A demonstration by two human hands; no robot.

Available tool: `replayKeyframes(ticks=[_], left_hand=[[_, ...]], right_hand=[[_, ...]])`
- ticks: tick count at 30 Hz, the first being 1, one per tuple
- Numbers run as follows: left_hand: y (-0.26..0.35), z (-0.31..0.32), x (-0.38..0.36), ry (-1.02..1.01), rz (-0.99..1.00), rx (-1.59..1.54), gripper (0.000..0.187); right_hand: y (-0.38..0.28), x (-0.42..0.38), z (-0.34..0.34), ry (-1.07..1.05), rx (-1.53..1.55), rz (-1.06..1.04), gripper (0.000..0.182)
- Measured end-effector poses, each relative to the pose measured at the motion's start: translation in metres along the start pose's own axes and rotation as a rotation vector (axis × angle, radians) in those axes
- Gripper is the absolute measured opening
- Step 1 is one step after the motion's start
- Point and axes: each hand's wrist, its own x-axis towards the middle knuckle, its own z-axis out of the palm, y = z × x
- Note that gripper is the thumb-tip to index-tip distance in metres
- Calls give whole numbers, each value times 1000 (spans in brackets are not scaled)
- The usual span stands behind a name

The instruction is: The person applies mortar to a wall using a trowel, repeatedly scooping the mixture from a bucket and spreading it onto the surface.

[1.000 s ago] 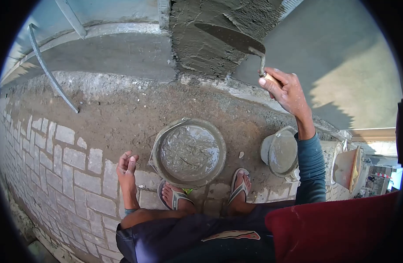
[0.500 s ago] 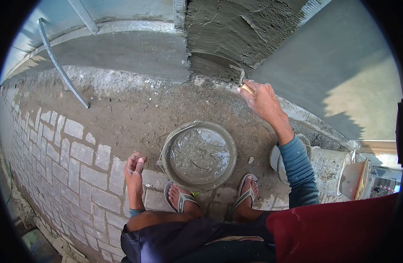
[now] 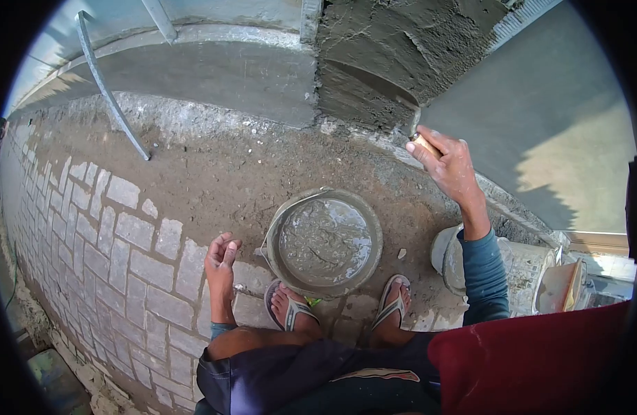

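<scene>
My right hand point(image 3: 457, 169) grips the wooden handle of a trowel point(image 3: 428, 144). The trowel's blade lies against wet, rough mortar point(image 3: 401, 45) on the low wall, near the inner corner. My left hand point(image 3: 222, 259) hovers over the paving to the left of the bucket, fingers loosely bent and apart, with nothing in it. Between my hands, in front of my feet, stands a round bucket point(image 3: 270, 257) of wet grey mortar point(image 3: 322, 238), its wire handle lowered against the rim.
Smooth grey plaster point(image 3: 540, 117) covers the wall on the right. A curved-looking metal bar point(image 3: 104, 90) leans at the left. A second bucket point(image 3: 443, 252) and a mortar-stained container point(image 3: 526, 270) are by my right arm. Paving blocks point(image 3: 131, 270) border bare soil.
My right hand and the trowel have moved a little to the right along the mortar, and the blade's angle has changed. My left hand stays beside the bucket. The view has shifted slightly.
</scene>
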Motion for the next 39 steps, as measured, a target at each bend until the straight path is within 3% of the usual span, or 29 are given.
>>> replayKeyframes(ticks=[6,12,15,18,22,26,30,32,39], left_hand=[[1,1,-3,6,-12,12,33],[-4,-5,-3,13,-9,7,32],[-9,-3,0,0,-12,22,33],[-8,-1,-1,-5,-18,26,34],[-12,-4,0,-10,-8,6,35],[-11,-2,2,-11,0,4,34],[-10,-1,2,-14,10,-8,33],[-10,-2,1,-22,16,-6,33],[-11,-2,1,-5,13,4,32]], right_hand=[[18,0,57,-163,-82,96,47],[-4,21,16,-43,-102,69,48],[-31,32,-22,-66,114,233,53],[-40,35,-46,27,254,242,52],[-28,16,-40,161,246,72,47],[-18,5,-7,-20,-46,41,46],[-24,5,26,-55,-15,84,49],[-21,9,34,25,-58,-12,49],[-48,11,20,65,-41,4,41]])
